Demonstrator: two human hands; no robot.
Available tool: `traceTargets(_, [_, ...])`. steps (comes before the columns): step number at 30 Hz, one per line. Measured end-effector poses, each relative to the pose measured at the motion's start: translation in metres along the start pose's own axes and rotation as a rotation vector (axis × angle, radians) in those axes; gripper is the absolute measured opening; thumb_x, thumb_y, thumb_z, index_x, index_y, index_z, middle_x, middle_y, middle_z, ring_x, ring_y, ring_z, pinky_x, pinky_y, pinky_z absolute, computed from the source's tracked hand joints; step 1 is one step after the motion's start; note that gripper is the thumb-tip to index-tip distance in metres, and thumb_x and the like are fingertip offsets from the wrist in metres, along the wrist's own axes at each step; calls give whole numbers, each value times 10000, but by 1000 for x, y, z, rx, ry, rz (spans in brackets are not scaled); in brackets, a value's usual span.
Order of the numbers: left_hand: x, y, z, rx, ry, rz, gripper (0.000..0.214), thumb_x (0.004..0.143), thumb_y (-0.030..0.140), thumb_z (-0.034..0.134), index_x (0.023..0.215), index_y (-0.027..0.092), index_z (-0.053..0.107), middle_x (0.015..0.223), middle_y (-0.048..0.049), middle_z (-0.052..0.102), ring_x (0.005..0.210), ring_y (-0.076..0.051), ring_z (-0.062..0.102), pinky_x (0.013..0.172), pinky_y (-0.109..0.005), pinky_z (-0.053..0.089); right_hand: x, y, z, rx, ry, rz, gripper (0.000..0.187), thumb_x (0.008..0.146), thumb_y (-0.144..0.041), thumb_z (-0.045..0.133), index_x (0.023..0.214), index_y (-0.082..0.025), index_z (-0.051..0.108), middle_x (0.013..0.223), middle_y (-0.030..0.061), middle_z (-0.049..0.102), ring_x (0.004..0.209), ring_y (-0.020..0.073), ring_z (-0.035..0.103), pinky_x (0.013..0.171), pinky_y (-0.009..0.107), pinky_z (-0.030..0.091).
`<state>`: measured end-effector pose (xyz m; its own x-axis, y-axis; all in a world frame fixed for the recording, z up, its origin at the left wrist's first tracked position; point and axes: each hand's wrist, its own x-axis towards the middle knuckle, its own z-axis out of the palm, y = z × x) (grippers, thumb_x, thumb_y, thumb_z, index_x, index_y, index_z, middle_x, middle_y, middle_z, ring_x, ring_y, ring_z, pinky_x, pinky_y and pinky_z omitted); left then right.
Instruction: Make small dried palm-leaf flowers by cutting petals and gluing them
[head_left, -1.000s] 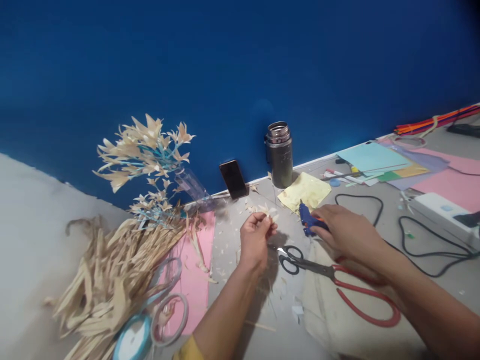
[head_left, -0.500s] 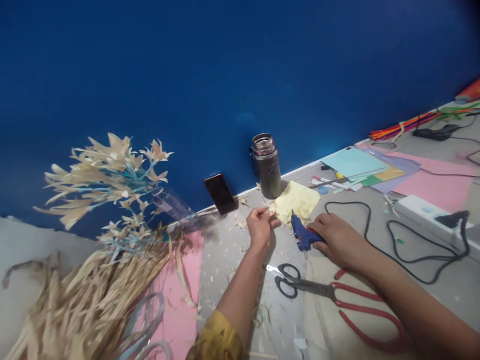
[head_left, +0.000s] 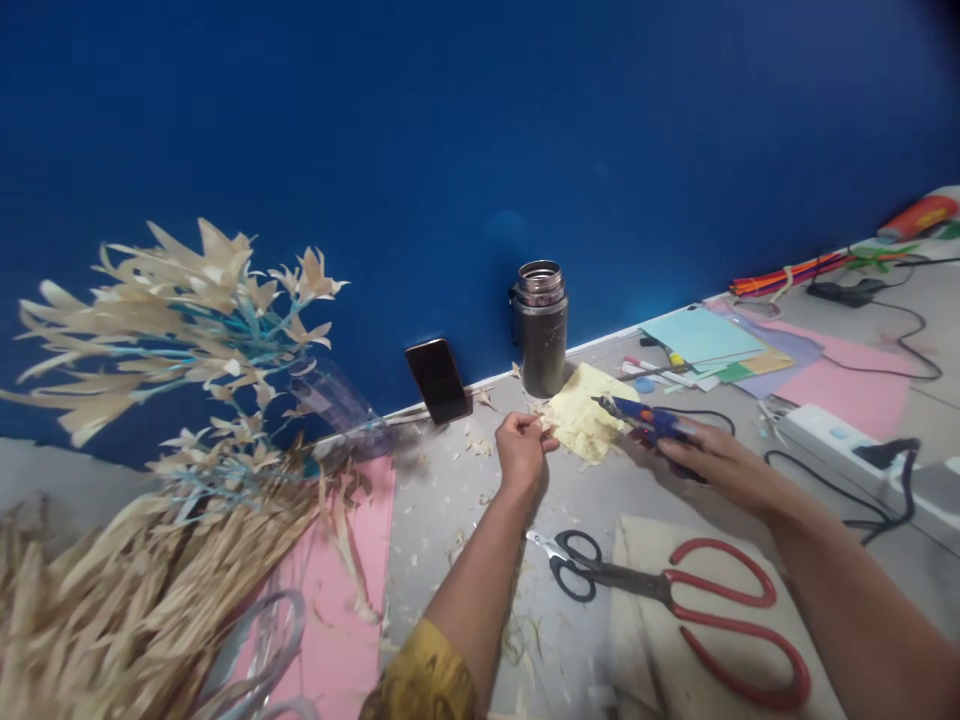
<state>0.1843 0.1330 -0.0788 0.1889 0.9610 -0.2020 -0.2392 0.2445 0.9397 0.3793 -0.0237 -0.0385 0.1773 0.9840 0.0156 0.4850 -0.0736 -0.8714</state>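
My right hand [head_left: 701, 462] is wrapped round a blue glue gun [head_left: 654, 420], its nozzle pointing left over a crumpled yellow paper [head_left: 589, 415]. Motion blurs the gun and the fingers a little. At the paper's left edge, my left hand [head_left: 521, 450] is closed in a pinch. Something small and pale shows at its fingertips, too small to name. Below the hands lie black-handled scissors [head_left: 574, 565] and large red-handled scissors [head_left: 739, 625], the latter partly on a beige cloth [head_left: 637, 650].
An open metal flask [head_left: 544, 340] and a leaning phone [head_left: 439, 380] stand by the blue wall. At left are pale husk flowers [head_left: 225, 290] in a clear bottle and dried husks [head_left: 135, 590]. Coloured papers [head_left: 705, 335] and a white power strip [head_left: 832, 435] lie right.
My right hand has moved right with the glue gun, turning its nozzle from upward to leftward, away from my left hand. My left hand stays pinched. The whole view has shifted slightly.
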Motion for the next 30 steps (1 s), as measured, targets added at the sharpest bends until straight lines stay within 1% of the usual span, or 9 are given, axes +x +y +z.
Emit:
traceTargets(2, [-2,0,0,13,-18,18,175,735,228,713,752,154,555,651,-26,642,523,-133,628,463,-211,448,0,2,1,192,21,99,509,921,-609,539,1069,-158,720,946,103,718,813,238,646,675,311,491])
traceTargets(3, [-3,0,1,21,-34,31,166,740,231,704,756,157,557,614,-19,639,463,-107,575,437,-196,400,0,2,4,248,41,131,545,903,-638,555,1041,-140,728,879,99,705,763,223,634,631,298,476])
traceTargets(5, [-5,1,0,22,-69,47,151,744,231,692,756,161,559,548,2,618,388,-67,469,414,-184,330,1,1,11,284,77,138,587,867,-675,586,992,-122,743,797,85,679,692,195,600,580,281,448])
traceTargets(9, [-8,6,-1,-27,-93,40,164,721,236,700,736,167,553,502,21,588,370,-58,422,415,-191,294,2,-4,25,229,84,65,583,845,-695,602,902,-138,763,821,88,705,671,182,588,582,281,460])
traceTargets(13, [-9,10,-1,-37,-107,34,170,692,228,715,718,162,560,482,20,579,363,-59,412,411,-195,276,3,-5,32,179,85,31,567,864,-677,585,867,-140,768,819,101,731,705,214,624,633,312,497])
traceTargets(17, [-10,9,0,-42,-143,1,183,674,238,737,716,154,580,485,20,573,378,-57,425,419,-193,280,5,-1,35,113,76,-3,539,902,-633,548,878,-139,761,859,105,747,780,245,651,719,338,515])
traceTargets(21, [-9,6,0,-63,-150,-46,259,651,287,788,723,154,578,470,25,553,383,-59,424,415,-192,264,6,5,36,31,42,-26,538,929,-607,492,886,-141,758,823,87,743,760,243,658,700,329,515])
traceTargets(25, [-8,6,-1,-102,-157,-93,340,627,336,835,737,155,569,472,26,544,388,-60,418,412,-189,244,7,9,37,-80,39,-34,507,944,-567,471,876,-154,756,742,65,718,683,225,632,615,308,492])
traceTargets(30, [-7,4,-2,-136,-164,-132,343,613,314,845,732,153,565,472,26,537,383,-52,402,408,-185,225,6,7,38,-84,97,-117,453,956,-512,457,873,-176,750,802,63,742,750,235,656,686,314,521])
